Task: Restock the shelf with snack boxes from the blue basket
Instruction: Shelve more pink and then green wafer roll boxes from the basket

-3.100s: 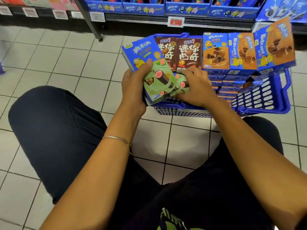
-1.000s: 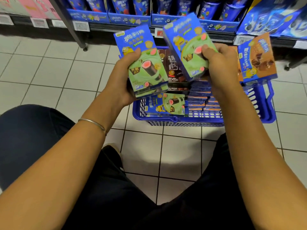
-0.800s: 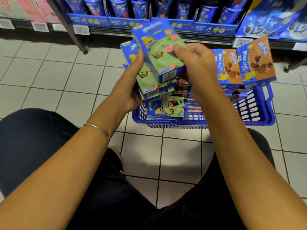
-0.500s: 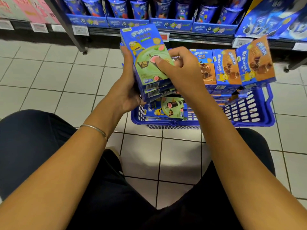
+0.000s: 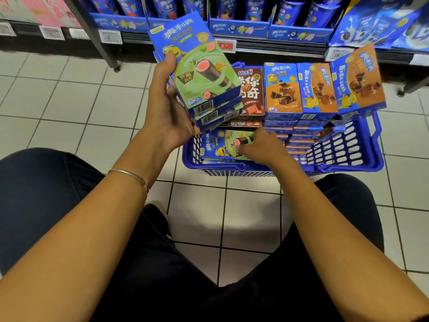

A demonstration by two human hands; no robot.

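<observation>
The blue basket (image 5: 343, 156) stands on the tiled floor in front of me, packed with snack boxes. My left hand (image 5: 167, 112) grips a stack of green and blue snack boxes (image 5: 204, 73), held up above the basket's left corner. My right hand (image 5: 262, 147) is down inside the basket, with its fingers on another green snack box (image 5: 220, 145) that lies flat there; whether it grips it is unclear. Orange and blue boxes (image 5: 311, 89) and brown boxes (image 5: 250, 91) stand upright in the basket behind.
The bottom shelf (image 5: 255, 43) runs across the top, with blue display trays of cups and price tags on its edge. A metal shelf leg (image 5: 97, 43) stands at the left. My knees frame the lower view, with bare floor tiles (image 5: 58, 101) to the left.
My right hand put its green box onto the stack in my left hand, let go and dropped into the basket onto the flat green box. The left hand lifted the stack slightly.
</observation>
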